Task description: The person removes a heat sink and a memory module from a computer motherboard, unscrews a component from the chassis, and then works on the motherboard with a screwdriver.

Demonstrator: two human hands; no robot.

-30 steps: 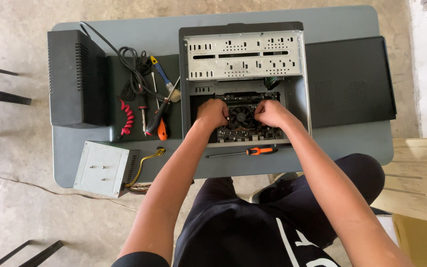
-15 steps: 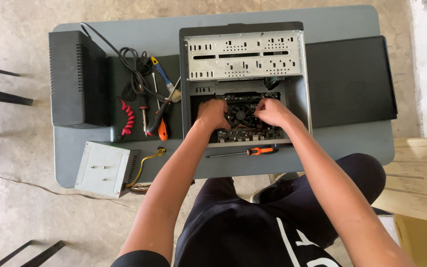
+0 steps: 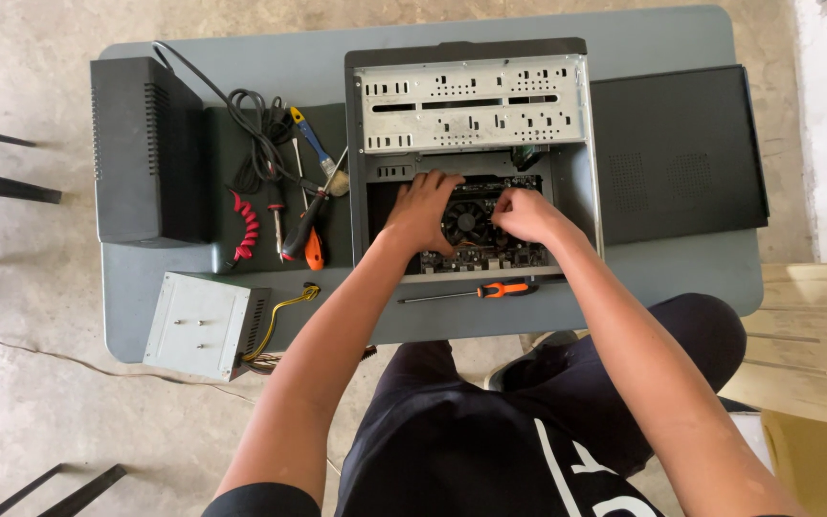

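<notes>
An open computer case (image 3: 471,96) lies flat on the grey table (image 3: 662,278), with the motherboard (image 3: 476,257) showing inside. A round black cooler fan (image 3: 468,220) sits in the middle of the board. My left hand (image 3: 423,211) lies on the board just left of the fan, fingers stretched toward the far edge. My right hand (image 3: 524,215) is at the fan's right side, its fingers curled in against the fan. What the fingertips pinch is hidden.
An orange-handled screwdriver (image 3: 490,289) lies in front of the case. To the left are pliers, screwdrivers and a coiled black cable (image 3: 260,134), a black box (image 3: 141,153) and a grey power supply (image 3: 205,324). The black side panel (image 3: 677,153) lies on the right.
Both hands stay inside the case at the fan. My left hand has slid slightly toward the far side and its fingers have stretched out.
</notes>
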